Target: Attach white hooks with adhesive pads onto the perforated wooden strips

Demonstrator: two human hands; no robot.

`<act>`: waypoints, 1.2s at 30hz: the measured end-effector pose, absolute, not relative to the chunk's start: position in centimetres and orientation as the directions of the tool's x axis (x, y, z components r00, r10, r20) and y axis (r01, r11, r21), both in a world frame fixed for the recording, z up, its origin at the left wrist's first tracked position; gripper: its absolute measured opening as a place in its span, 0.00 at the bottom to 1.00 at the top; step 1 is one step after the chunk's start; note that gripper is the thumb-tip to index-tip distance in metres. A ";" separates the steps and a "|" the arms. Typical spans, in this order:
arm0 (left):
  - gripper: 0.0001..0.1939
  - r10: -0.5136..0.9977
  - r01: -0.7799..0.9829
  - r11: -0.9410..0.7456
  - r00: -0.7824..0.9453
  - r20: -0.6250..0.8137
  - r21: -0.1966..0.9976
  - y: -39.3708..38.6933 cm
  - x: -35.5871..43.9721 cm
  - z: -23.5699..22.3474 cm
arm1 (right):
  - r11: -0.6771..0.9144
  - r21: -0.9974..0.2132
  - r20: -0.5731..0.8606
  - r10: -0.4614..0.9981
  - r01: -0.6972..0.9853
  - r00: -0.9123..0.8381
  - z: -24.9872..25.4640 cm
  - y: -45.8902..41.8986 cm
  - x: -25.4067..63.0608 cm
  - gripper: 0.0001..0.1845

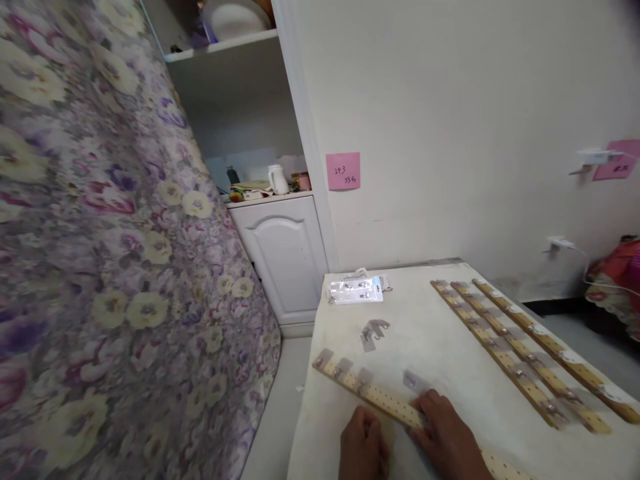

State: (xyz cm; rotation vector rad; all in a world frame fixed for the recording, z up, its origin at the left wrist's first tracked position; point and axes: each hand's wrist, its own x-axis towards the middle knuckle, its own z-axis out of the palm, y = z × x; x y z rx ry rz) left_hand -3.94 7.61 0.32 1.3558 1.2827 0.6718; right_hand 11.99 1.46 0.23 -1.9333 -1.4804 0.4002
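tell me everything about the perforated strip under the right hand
The perforated strip looks like pale wood, long and narrow, with small dark holes. Three translucent hook tabs sit toward its far end. It lies slantwise on the whitish tabletop, leaving the frame at the bottom. The right hand touches and covers part of it.

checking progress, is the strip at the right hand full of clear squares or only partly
Partly: clear squares sit toward the far end of the strip, but bare holes show either side of the right hand.
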 end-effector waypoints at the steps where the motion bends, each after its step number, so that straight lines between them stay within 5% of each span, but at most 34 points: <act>1: 0.09 0.929 0.306 0.181 0.259 -0.265 0.935 7.6 -4.0 0.3 | -0.136 -0.661 0.157 0.936 0.738 0.314 0.0 1.5 11.8 0.11; 18: 0.09 0.911 0.302 0.127 0.342 -0.232 0.945 7.3 -3.5 0.2 | -0.242 -0.799 0.051 0.885 0.550 0.463 -0.9 4.8 17.2 0.04; 22: 0.12 0.871 0.165 0.224 0.408 -0.273 0.961 7.0 -3.0 0.9 | -0.102 -0.819 0.176 0.891 0.564 0.418 0.8 3.7 16.0 0.06; 29: 0.24 0.812 -0.187 0.483 0.461 -0.358 0.855 6.0 -2.3 2.3 | 0.242 -0.726 0.386 0.918 0.644 0.090 3.9 0.6 14.1 0.12; 36: 0.20 0.781 -0.276 0.532 0.526 -0.337 0.801 6.0 -2.8 1.6 | 0.304 -0.677 0.399 0.917 0.670 -0.013 3.8 0.0 13.2 0.13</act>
